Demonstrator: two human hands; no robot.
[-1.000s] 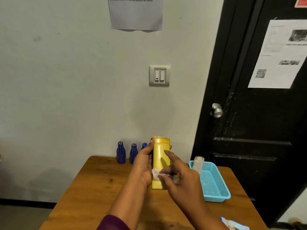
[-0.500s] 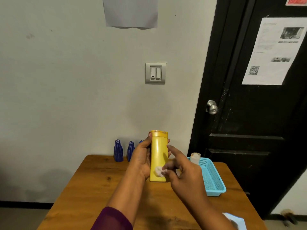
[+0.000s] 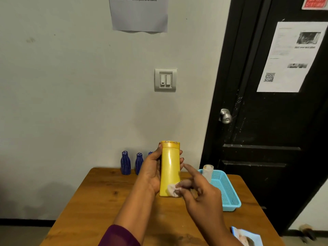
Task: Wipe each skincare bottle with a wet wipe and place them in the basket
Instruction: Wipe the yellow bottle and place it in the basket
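— Gripped how, the yellow bottle [image 3: 170, 167]?
— Upright in the left hand [image 3: 150, 174], above the wooden table [image 3: 106, 201]. The thumb runs along its left edge up to the cap. The fingers curl behind, with their tips showing at the right edge.
— And the right hand [image 3: 200, 196]?
— It pinches a small crumpled wet wipe [image 3: 173, 189] and presses it on the bottle's lower front. The index finger sticks out straight.
— Any label?
— None I can read; the face turned this way is plain yellow.
— Other writing?
— The wall sheet [image 3: 139, 13] is cut off at the top. "Wet wipes" can be made out in its last line; the rest is blurred. The door sheet [image 3: 291, 57] has a QR code and text too small to read. The red sign [image 3: 315, 2] is cut off.
— The other bottles?
— A clear bottle [image 3: 207, 172] stands in the blue basket [image 3: 229, 196], right of the hands. Two dark blue bottles [image 3: 125, 163] stand at the table's far edge. A third blue bottle [image 3: 150, 153] is mostly hidden behind the left hand. The wipe pack [image 3: 246, 237] is cut off at the bottom.
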